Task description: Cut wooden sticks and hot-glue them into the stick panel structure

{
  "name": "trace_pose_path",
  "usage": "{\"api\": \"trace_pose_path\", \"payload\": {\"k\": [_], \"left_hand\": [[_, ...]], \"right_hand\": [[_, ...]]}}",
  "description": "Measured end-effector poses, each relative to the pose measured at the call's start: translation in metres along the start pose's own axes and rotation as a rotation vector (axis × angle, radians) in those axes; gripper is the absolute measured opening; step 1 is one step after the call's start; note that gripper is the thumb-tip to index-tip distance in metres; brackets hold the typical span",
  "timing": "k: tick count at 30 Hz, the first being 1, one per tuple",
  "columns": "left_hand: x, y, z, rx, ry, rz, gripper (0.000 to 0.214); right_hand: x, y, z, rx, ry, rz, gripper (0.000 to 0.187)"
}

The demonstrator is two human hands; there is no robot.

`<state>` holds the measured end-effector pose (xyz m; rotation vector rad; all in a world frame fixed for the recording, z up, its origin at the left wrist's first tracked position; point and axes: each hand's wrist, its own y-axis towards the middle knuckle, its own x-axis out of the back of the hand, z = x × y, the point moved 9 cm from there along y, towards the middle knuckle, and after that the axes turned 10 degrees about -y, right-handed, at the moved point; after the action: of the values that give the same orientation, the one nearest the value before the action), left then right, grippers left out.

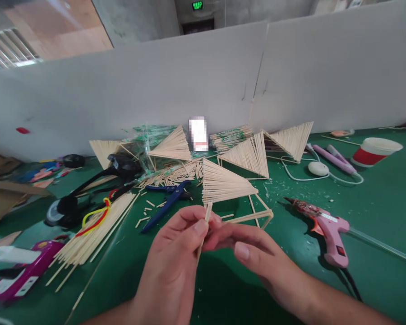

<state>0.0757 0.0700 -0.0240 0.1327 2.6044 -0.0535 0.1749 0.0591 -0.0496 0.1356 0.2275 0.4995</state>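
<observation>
My left hand [177, 257] is closed, pinching a thin wooden stick [208, 213] between thumb and fingers, its top end pointing up. It may be more than one stick; the lower part is partly hidden by my fingers. My right hand [257, 253] meets it from the right, fingertips against the left fingers behind the stick, its thumb held apart. Just beyond my hands rests a fan-shaped stick structure [225, 183] with an open frame of sticks [269, 214] at its right.
A pink glue gun [331, 228] lies right, before a paper cup [375, 151]. Blue cutters [165, 205] and short offcuts lie left of centre, near a stick bundle [94, 225]. More fan structures [245, 155] stand along the grey partition [138, 90]. A purple device [27, 271] sits far left.
</observation>
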Motion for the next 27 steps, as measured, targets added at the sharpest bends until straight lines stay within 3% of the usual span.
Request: {"api": "trace_pose_path", "payload": {"k": [5,10,15,21,27], "left_hand": [[-0.010,0.001,0.020,0.152,-0.102,-0.020,0.012],[-0.016,0.000,0.025,0.110,-0.107,-0.012,0.013],[-0.018,-0.004,0.035,0.153,-0.056,-0.016,0.018],[-0.022,-0.005,0.048,0.192,-0.123,0.003,0.020],[-0.023,-0.003,0.063,0.245,-0.098,0.014,0.020]], "right_hand": [[0.009,0.002,-0.004,-0.058,0.137,-0.095,0.030],[0.014,0.002,-0.001,-0.044,0.143,-0.115,0.032],[0.011,0.004,-0.001,-0.051,0.198,-0.051,0.038],[0.012,0.003,-0.012,-0.151,0.174,-0.021,0.053],[0.011,-0.005,-0.023,-0.281,0.176,-0.034,0.055]]}}
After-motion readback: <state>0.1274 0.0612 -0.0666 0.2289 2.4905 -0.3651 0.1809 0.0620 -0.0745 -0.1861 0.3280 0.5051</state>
